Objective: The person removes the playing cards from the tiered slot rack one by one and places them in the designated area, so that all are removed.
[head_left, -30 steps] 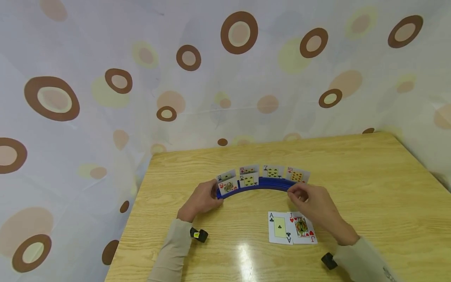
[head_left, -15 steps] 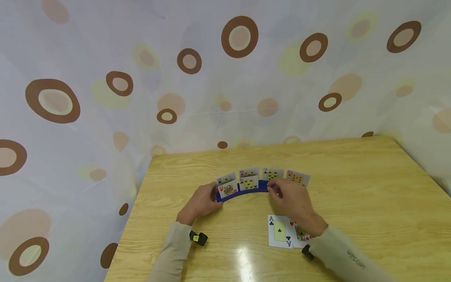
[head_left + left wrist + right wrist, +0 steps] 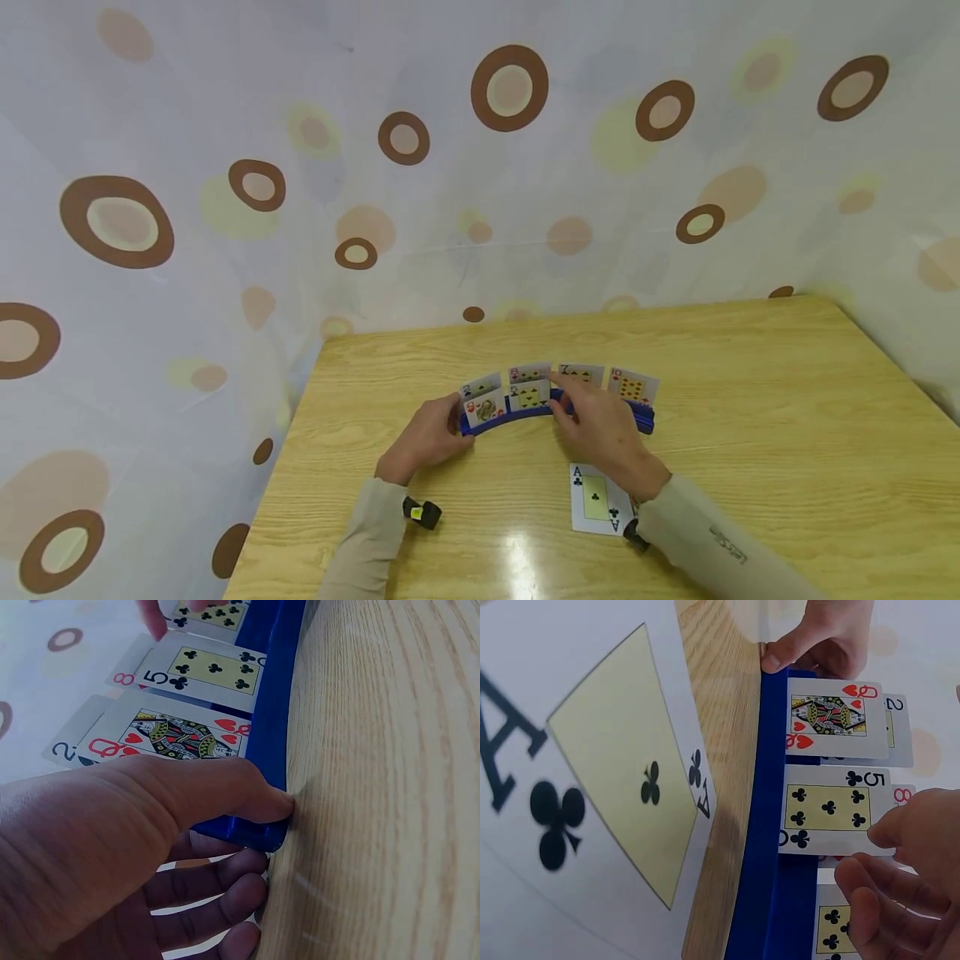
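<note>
A blue curved card holder (image 3: 525, 417) stands on the table with playing cards upright in two rows. My left hand (image 3: 431, 433) grips its left end, thumb in front and fingers curled behind, plain in the left wrist view. The front row has a queen of hearts (image 3: 829, 724) and a five of clubs (image 3: 829, 810). Behind them stand a two (image 3: 482, 383), a red eight (image 3: 528, 372), a seven of clubs (image 3: 588, 373) and a red ten (image 3: 632, 387). My right hand (image 3: 600, 425) has its fingertips at the right edge of the five, loosely spread.
On the wooden table (image 3: 750, 400) an ace of clubs (image 3: 595, 498) lies face up in front of the holder. Another card beside it is mostly hidden by my right wrist. A wall covering with printed circles (image 3: 510, 208) hangs behind the table.
My right hand has moved left along the holder from its right end to the five of clubs, and its fingers have spread. The left hand stays on the holder's left end.
</note>
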Demonstrator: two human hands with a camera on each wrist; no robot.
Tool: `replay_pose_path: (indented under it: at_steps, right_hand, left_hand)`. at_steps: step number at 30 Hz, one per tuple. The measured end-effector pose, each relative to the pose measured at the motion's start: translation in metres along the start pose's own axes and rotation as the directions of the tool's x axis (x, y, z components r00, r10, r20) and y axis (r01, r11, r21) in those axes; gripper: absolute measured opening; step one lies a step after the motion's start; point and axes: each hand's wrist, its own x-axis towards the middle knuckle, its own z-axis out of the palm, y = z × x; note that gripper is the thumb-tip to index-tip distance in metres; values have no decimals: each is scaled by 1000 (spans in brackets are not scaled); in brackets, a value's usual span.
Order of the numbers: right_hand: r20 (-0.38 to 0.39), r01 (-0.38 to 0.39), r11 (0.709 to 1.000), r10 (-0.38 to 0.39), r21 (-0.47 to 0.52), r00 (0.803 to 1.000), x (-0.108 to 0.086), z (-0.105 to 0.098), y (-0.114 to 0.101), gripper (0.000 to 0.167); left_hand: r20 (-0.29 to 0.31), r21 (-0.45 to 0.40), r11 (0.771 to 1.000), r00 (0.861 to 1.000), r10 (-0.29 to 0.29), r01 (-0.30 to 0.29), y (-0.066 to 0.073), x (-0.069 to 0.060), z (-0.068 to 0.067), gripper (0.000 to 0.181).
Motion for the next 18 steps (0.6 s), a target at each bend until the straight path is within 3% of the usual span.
replay_pose_path:
  at_steps: [4,11,18]
  right_hand:
    - [1,-12,1000,12,10,1000,2,0,1,40]
    - [-73,25,1000,-24,18,997,4,2,0,12]
    - [-83,34,999,-32,26,996,2,3,-1,12]
  left_hand:
    - [-4,2,1000,1000,7,-7,1,1,0,42]
    - [-5,-1,1000,1000,9,-9,2,3,-2,45]
    - [-8,0,1000,1000,12,-12,2,3,-3,43]
